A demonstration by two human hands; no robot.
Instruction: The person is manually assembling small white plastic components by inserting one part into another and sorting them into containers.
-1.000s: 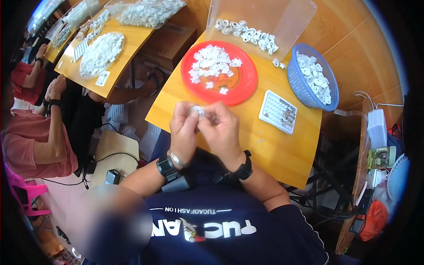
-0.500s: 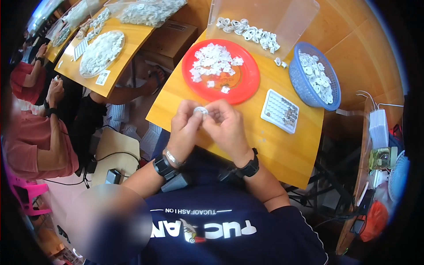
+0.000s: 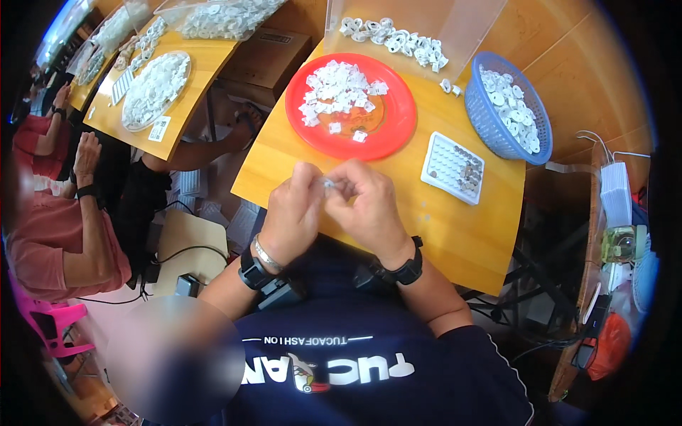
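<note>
Between my fingertips, just off the table's near edge, is a small white plastic part [image 3: 327,183], mostly covered by the fingers. My left hand [image 3: 293,206] pinches it from one side and my right hand [image 3: 364,206] from the other. Beyond them lies a red round tray [image 3: 394,128] with a heap of small white square pieces [image 3: 337,89]. To the right is a white gridded tray [image 3: 440,169] with small dark metallic bits in its right-hand cells. A blue plastic basket [image 3: 486,117] full of white round parts [image 3: 513,117] stands farther right.
A clear plastic bin [image 3: 455,25] with white ring-like parts [image 3: 398,41] sits at the table's back. At left, a co-worker in a pink shirt [image 3: 50,241] sits by another table with a dish of white pieces [image 3: 160,89]. A side shelf [image 3: 579,305] stands at far right.
Both hands have turned the white part, so its round face no longer shows and the fingers cover more of it. The view has shifted slightly. The co-worker's hand has changed position.
</note>
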